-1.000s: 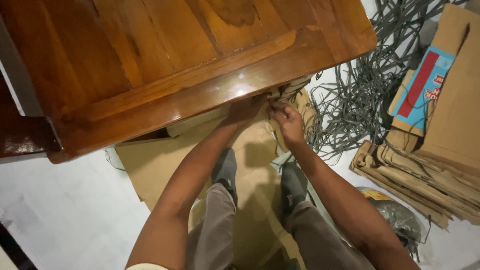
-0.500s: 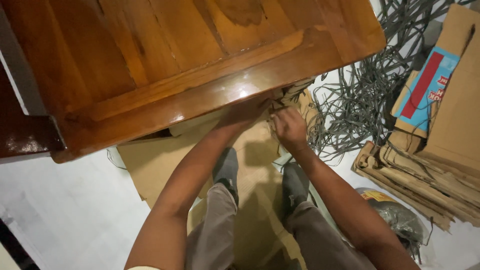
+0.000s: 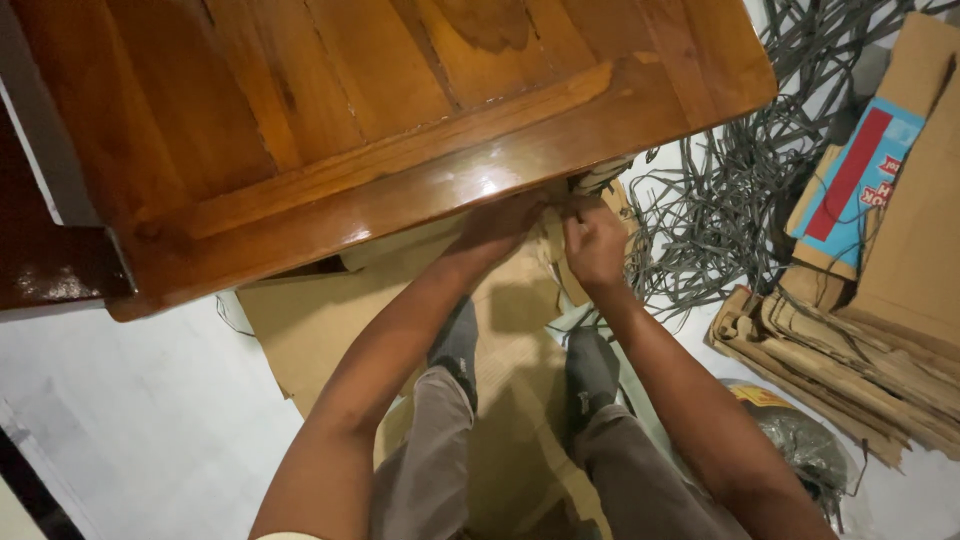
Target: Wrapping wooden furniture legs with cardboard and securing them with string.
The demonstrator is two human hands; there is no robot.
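Just cardboard wrapping (image 3: 560,262) pinched between both hands' grip, under table edge (image 3: 420,200).

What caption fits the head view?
Both hands, left hand and right hand, work cardboard wrapping under a glossy wooden tabletop.

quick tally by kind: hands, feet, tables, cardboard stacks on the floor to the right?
hands: 2, left hand and right hand
socked feet: 2, left foot and right foot
wooden table: 1
flattened cardboard stack: 1
Total: 6

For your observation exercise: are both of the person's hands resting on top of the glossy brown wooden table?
No: both hands work below the glossy brown wooden table's edge, over brown cardboard sheets.
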